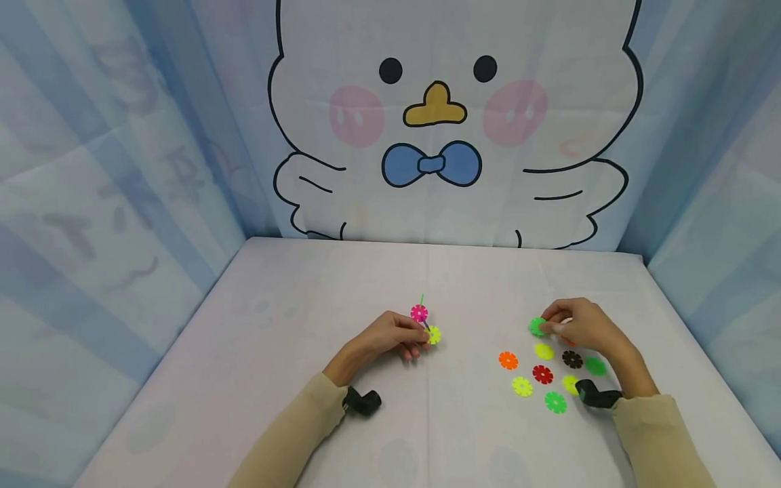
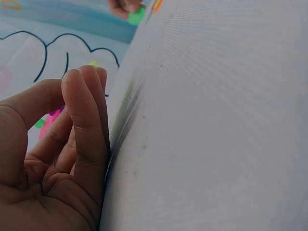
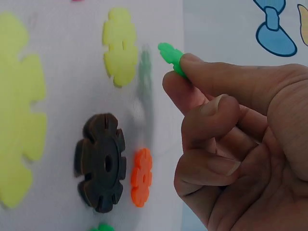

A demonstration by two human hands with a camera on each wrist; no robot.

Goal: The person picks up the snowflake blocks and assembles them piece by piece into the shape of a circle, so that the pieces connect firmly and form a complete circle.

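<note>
My left hand (image 1: 390, 332) pinches a small chain of joined notched plastic discs. A yellow disc (image 1: 434, 335) sits at its fingertips, with a purple disc (image 1: 426, 325) seen edge-on, a pink disc (image 1: 419, 313) above and a thin green one (image 1: 422, 299) on top. In the left wrist view, fingers hide most of the chain; part of the pink disc (image 2: 47, 127) shows behind them. Over the loose discs on the right, my right hand (image 1: 582, 328) holds a green disc (image 3: 169, 53) between thumb and index finger, raised off the table.
Loose discs lie flat below the right hand: a black disc (image 1: 572, 359), a red disc (image 1: 542, 374), an orange disc (image 1: 508, 360), and several yellow and green ones. The white tabletop (image 1: 256, 407) meets a cartoon-printed cloth (image 1: 439, 210) at the back, with blue-patterned curtains (image 1: 122, 203) on both sides.
</note>
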